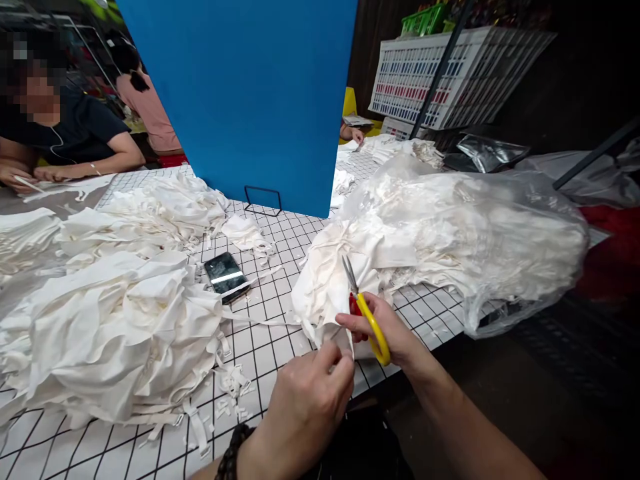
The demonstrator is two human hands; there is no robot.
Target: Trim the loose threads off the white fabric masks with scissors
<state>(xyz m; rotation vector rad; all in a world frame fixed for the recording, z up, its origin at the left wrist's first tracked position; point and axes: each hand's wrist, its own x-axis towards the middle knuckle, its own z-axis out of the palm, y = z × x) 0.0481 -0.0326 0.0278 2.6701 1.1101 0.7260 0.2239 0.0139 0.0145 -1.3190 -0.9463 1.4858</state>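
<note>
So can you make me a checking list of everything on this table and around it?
Surface: white table with black grid lines, partly covered.
Job's things: yellow-handled scissors, blades up; white fabric piece at the table edge.
Clutter: big fabric pile; plastic bag of fabric; phone; cut scraps.
Hands: right hand holds the scissors; left hand pinches the fabric piece.
Cables: nothing seen on the table.
Surroundings: blue divider board; white crate; other people seated behind.
</note>
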